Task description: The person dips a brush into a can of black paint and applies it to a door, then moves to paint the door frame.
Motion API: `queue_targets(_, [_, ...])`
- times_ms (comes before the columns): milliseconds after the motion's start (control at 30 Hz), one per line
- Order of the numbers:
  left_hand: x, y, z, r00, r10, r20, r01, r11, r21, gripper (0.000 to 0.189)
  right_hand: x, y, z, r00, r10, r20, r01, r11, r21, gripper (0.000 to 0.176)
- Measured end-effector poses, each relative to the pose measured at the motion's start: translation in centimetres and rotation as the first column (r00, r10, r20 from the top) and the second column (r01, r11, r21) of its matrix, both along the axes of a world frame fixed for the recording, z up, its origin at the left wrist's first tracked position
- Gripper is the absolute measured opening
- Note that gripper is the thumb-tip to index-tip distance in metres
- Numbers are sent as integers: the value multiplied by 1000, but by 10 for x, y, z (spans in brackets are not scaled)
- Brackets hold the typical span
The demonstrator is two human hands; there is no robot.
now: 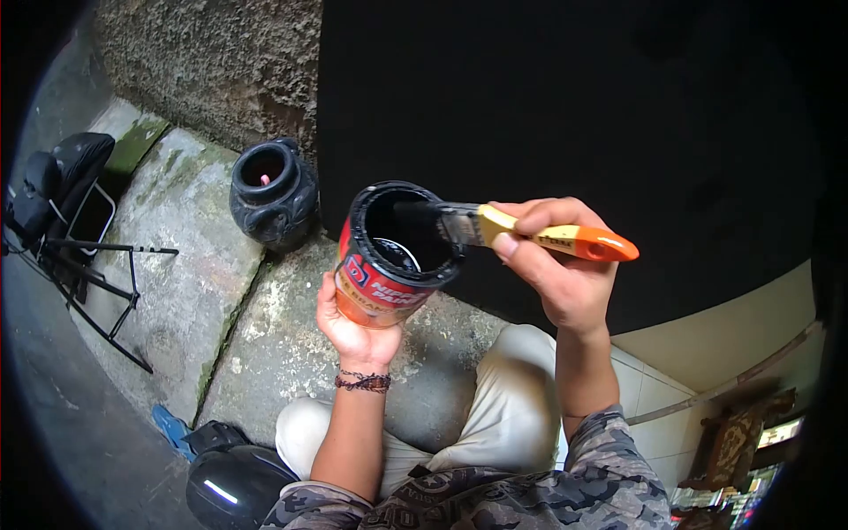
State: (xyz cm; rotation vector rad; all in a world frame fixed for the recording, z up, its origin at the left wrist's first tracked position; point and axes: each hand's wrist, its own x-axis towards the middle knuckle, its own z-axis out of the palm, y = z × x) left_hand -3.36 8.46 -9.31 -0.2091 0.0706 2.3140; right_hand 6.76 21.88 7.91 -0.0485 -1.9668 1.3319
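Observation:
My left hand (358, 331) is wrapped around the lower part of a red and orange paint can (380, 287), holding it up and tilted toward me. Black paint coats the can's rim and inner wall, and a bright curved glint shows inside. In my right hand (565, 256) is a paintbrush (530, 236) with a yellow handle and orange end, gripped between thumb and fingers. Its dark bristles reach into the can's mouth, and its metal band lies over the right rim.
A large black surface (565, 106) rises in front. To the left stand a dark pot (276, 199) and a black folding chair (75, 203) on the concrete (291, 344). A black helmet (234, 490) and a blue sandal (172, 428) lie lower left. Carved wood (738, 437) shows at lower right.

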Motion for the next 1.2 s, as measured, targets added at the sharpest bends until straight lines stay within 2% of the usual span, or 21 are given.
queue_targets(67, [-1, 0, -7, 1000, -24, 13, 25, 998, -64, 72, 13, -5, -5, 992, -106, -63, 91, 974, -206, 21])
queue_targets(133, [-1, 2, -10, 999, -35, 16, 36, 997, -75, 76, 28, 3, -17, 976, -194, -100, 147, 924, -354, 20])
queue_targets(200, [0, 1, -8, 999, -32, -38, 28, 995, -96, 77, 40, 18, -30, 955, -246, -165, 91, 772, -629, 18])
queue_targets(267, [0, 0, -5, 999, -25, -26, 22, 995, -101, 77, 44, 33, -38, 941, -240, -238, -71, 546, -835, 16])
queue_targets(333, [0, 0, -4, 1000, -16, -20, 14, 995, -103, 77, 48, 42, -47, 943, -208, -259, -167, 378, -910, 12])
queue_targets(467, [2, -3, -4, 1000, 1, -29, -5, 991, -134, 75, 44, 42, -55, 943, -77, -324, -301, 221, -928, 9])
queue_targets(500, [2, -4, -3, 999, 7, -38, -12, 989, -147, 75, 42, 41, -55, 942, -72, -327, -306, 218, -927, 9])
queue_targets(567, [1, -7, -3, 998, 19, -58, -27, 990, -138, 75, 39, 41, -56, 907, -21, -421, -420, 30, -907, 12])
queue_targets(600, [-3, -4, 1, 997, 27, -69, -36, 990, -137, 74, 34, 43, -57, 907, -22, -420, -420, 25, -907, 12])
queue_targets(667, [-2, -5, 10, 998, 30, -64, -38, 991, -127, 74, 34, 42, -59, 888, -31, -459, -460, -112, -881, 15])
queue_targets(733, [-3, -7, 12, 997, 50, -51, -57, 986, -154, 74, 37, 45, -68, 890, -35, -455, -455, -135, -880, 14])
queue_targets(800, [-6, -8, 9, 996, 67, -64, -77, 983, -167, 74, 41, 45, -71, 927, -27, -374, -365, 156, -918, 14])
queue_targets(833, [-8, -9, 7, 995, 74, -60, -83, 985, -152, 74, 43, 41, -71, 951, -183, -251, -158, 411, -898, 14])
queue_targets(867, [-8, -9, 5, 995, 83, -55, -90, 987, -137, 74, 45, 36, -69, 919, -359, -163, 93, 599, -796, 16])
queue_targets(900, [-9, -11, 8, 995, 84, -58, -92, 985, -144, 74, 45, 33, -61, 896, -420, -142, 268, 768, -582, 21])
queue_targets(967, [-11, -11, 7, 990, 134, -48, -138, 986, -90, 65, 41, 47, -59, 822, -481, -306, 469, 875, -117, 25])
queue_targets(1000, [-11, -12, 7, 982, 184, -35, -185, 982, -37, 56, 35, 51, -50, 799, -444, -405, 528, 841, 122, 26])
queue_targets(1033, [-10, -13, 12, 981, 188, -52, -189, 982, -16, 53, 31, 55, -37, 792, -408, -454, 593, 689, 417, 26])
queue_targets(1067, [-9, -15, 14, 982, 183, -46, -184, 983, -11, 53, 28, 56, -19, 796, -355, -490, 605, 447, 659, 26])
queue_targets(1133, [-9, -16, 13, 982, 182, -43, -183, 983, -24, 55, 13, 57, -12, 811, -319, -489, 574, 281, 769, 26])
queue_targets(1200, [-9, -18, 13, 982, 183, -35, -184, 983, -23, 55, 2, 63, -26, 833, -380, -402, 494, 185, 849, 21])
